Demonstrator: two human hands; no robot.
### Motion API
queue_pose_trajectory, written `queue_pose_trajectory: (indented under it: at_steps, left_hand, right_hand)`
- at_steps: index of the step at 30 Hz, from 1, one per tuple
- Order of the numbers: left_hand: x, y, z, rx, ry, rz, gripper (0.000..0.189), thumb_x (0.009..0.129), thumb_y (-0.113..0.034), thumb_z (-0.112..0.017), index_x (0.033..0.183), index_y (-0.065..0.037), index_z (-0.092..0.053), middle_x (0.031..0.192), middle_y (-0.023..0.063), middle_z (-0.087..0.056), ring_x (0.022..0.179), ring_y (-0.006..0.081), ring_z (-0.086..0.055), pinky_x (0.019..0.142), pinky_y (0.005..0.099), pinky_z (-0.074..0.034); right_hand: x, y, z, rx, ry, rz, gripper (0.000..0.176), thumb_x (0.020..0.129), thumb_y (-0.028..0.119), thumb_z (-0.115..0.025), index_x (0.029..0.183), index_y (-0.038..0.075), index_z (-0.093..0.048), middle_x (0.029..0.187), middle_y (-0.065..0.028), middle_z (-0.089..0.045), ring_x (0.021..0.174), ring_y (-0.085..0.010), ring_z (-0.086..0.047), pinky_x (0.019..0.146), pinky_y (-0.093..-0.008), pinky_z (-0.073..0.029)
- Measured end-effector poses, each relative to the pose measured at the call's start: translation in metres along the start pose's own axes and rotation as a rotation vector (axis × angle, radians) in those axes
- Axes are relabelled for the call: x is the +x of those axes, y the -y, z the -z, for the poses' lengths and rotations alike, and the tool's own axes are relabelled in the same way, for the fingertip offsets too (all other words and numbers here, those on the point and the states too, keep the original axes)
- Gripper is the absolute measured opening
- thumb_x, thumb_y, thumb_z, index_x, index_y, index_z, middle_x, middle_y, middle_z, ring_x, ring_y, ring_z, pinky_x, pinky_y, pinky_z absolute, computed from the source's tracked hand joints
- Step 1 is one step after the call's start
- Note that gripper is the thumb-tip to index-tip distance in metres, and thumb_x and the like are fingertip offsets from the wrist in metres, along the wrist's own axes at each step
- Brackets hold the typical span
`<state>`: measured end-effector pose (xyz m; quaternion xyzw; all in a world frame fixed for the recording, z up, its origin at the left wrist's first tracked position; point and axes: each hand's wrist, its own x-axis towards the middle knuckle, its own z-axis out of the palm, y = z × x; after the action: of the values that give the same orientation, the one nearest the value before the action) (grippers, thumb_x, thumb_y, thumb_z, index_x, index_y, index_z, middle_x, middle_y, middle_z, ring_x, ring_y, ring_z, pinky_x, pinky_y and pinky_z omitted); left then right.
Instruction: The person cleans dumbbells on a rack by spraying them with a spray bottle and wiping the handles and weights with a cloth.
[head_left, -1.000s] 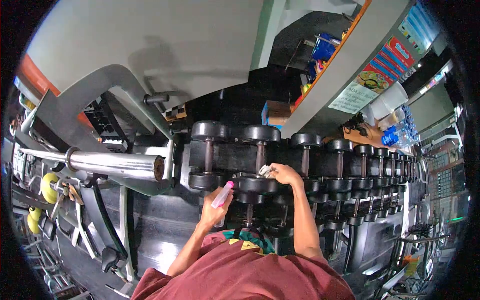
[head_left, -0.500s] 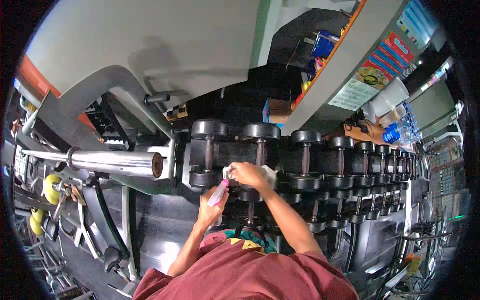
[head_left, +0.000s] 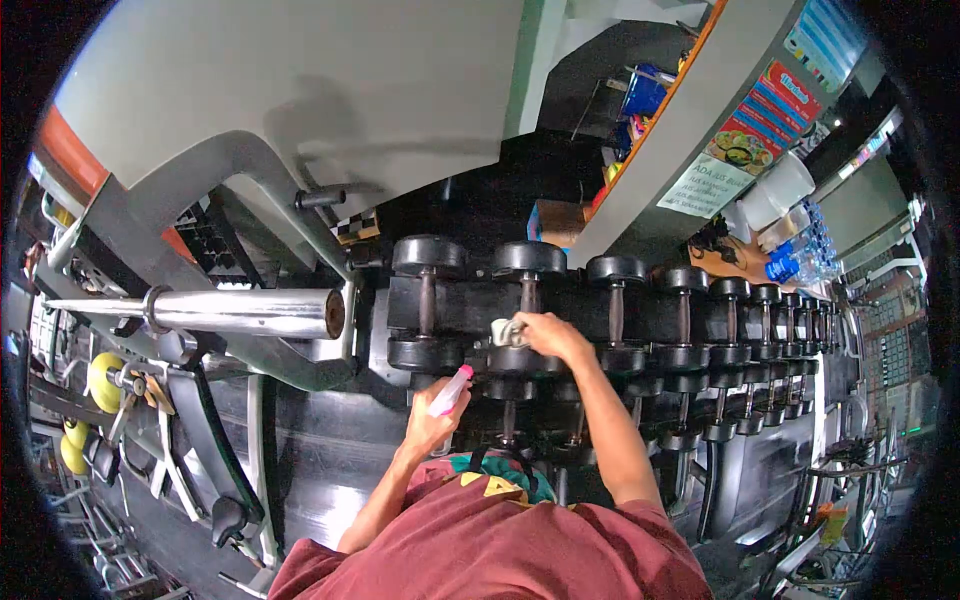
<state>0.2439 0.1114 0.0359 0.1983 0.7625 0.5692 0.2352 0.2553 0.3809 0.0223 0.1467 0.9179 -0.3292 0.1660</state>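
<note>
My left hand (head_left: 432, 418) is wrapped round a clear spray bottle (head_left: 446, 394) with a pink top, held just in front of the dumbbell rack. In my right hand (head_left: 552, 336) is a crumpled pale cloth (head_left: 509, 332). The cloth lies at the near head of the second dumbbell (head_left: 529, 258) from the left, over the lower end of its handle. To the left of it rests another large black dumbbell (head_left: 428, 305) on the top tier.
More dumbbells (head_left: 684, 310) run off to the right in two tiers. A chrome barbell end (head_left: 250, 314) sticks out from the left at rack height. Behind the rack stands a grey pillar (head_left: 640, 170) with posters. Yellow weights (head_left: 104, 380) hang at far left.
My right hand has moved right with the cloth, away from the spray bottle and onto the second dumbbell. My left hand has shifted slightly right and down with the bottle.
</note>
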Motion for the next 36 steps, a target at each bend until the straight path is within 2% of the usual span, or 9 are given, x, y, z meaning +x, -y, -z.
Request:
queue_pose_trajectory:
  at_steps: [4, 8, 19, 22, 23, 24, 31, 34, 36]
  left_hand:
    - [-0.001, 0.003, 0.004, 0.017, 0.064, -0.076, 0.018, 0.080, -0.012, -0.062, 0.093, -0.001, -0.064, 0.083, 0.0149, -0.066, 0.075, 0.0228, -0.065, 0.067, 0.0306, -0.049]
    - [-0.004, 0.002, 0.003, 0.047, 0.180, -0.146, 0.016, 0.080, -0.014, -0.062, 0.090, -0.001, -0.064, 0.080, 0.0173, -0.064, 0.074, 0.0283, -0.065, 0.064, 0.0333, -0.048]
    - [0.000, 0.004, -0.002, 0.183, 0.155, -0.138, 0.020, 0.081, -0.024, -0.061, 0.088, -0.005, -0.063, 0.075, 0.0213, -0.062, 0.075, 0.0389, -0.062, 0.063, 0.0420, -0.048]
    - [0.002, 0.008, -0.004, 0.194, 0.162, -0.191, 0.020, 0.081, -0.025, -0.061, 0.088, -0.006, -0.063, 0.075, 0.0209, -0.062, 0.076, 0.0394, -0.061, 0.063, 0.0427, -0.048]
    - [0.003, 0.006, -0.003, 0.225, 0.201, -0.141, 0.024, 0.081, -0.019, -0.062, 0.098, -0.002, -0.065, 0.085, 0.0179, -0.066, 0.082, 0.0269, -0.066, 0.072, 0.0328, -0.049]
    - [0.003, 0.005, -0.003, 0.227, 0.203, -0.147, 0.024, 0.081, -0.019, -0.062, 0.098, -0.002, -0.065, 0.085, 0.0179, -0.066, 0.082, 0.0269, -0.066, 0.072, 0.0328, -0.049]
    - [-0.007, 0.014, -0.001, 0.076, 0.180, -0.198, 0.022, 0.081, -0.018, -0.060, 0.096, -0.003, -0.065, 0.083, 0.0117, -0.068, 0.078, 0.0186, -0.065, 0.071, 0.0302, -0.049]
    - [-0.017, 0.007, 0.010, 0.069, 0.230, -0.098, 0.020, 0.082, -0.017, -0.060, 0.095, -0.002, -0.064, 0.081, 0.0097, -0.067, 0.076, 0.0156, -0.064, 0.071, 0.0275, -0.049]
    - [-0.026, 0.019, 0.016, 0.002, 0.227, -0.100, 0.019, 0.080, -0.016, -0.061, 0.093, -0.003, -0.065, 0.072, 0.0153, -0.064, 0.073, 0.0182, -0.066, 0.067, 0.0308, -0.049]
  right_hand:
    - [-0.052, -0.040, 0.027, -0.132, -0.141, -0.151, 0.021, 0.087, 0.013, -0.047, 0.106, 0.010, -0.056, 0.087, -0.0213, -0.063, 0.080, -0.0370, -0.063, 0.068, -0.0417, -0.049]
    - [-0.112, -0.105, -0.001, 0.206, -0.438, -0.082, 0.027, 0.090, 0.011, -0.047, 0.115, 0.002, -0.051, 0.097, -0.0209, -0.063, 0.093, -0.0323, -0.062, 0.077, -0.0357, -0.046]
    - [-0.226, -0.060, -0.137, 0.662, -0.921, -0.284, 0.024, 0.095, 0.017, -0.044, 0.111, 0.000, -0.053, 0.097, -0.0067, -0.061, 0.088, -0.0150, -0.056, 0.078, -0.0278, -0.043]
    - [-0.228, -0.042, -0.140, 0.699, -0.999, -0.330, 0.025, 0.095, 0.016, -0.045, 0.112, 0.000, -0.052, 0.101, -0.0075, -0.060, 0.090, -0.0159, -0.056, 0.081, -0.0276, -0.043]
    - [-0.223, -0.035, -0.136, 0.714, -1.025, -0.365, 0.026, 0.095, 0.016, -0.045, 0.113, -0.001, -0.052, 0.103, -0.0081, -0.059, 0.092, -0.0162, -0.056, 0.082, -0.0277, -0.042]
    - [-0.214, -0.033, -0.135, 0.716, -1.031, -0.364, 0.026, 0.095, 0.016, -0.045, 0.113, -0.001, -0.052, 0.103, -0.0081, -0.059, 0.092, -0.0162, -0.056, 0.082, -0.0277, -0.042]
    - [-0.113, 0.011, -0.116, 0.185, -1.505, -0.052, 0.042, 0.079, -0.006, -0.050, 0.120, 0.001, -0.052, 0.119, -0.0177, -0.056, 0.109, -0.0330, -0.055, 0.094, -0.0394, -0.042]
    - [-0.065, 0.020, -0.121, -0.259, -1.073, 0.137, 0.041, 0.075, 0.001, -0.056, 0.115, 0.012, -0.055, 0.126, -0.0116, -0.049, 0.121, -0.0291, -0.042, 0.104, -0.0401, -0.031]
    - [-0.051, 0.029, -0.127, -0.337, -1.093, 0.142, 0.040, 0.077, 0.007, -0.057, 0.116, 0.017, -0.053, 0.127, -0.0070, -0.047, 0.125, -0.0268, -0.038, 0.108, -0.0399, -0.025]
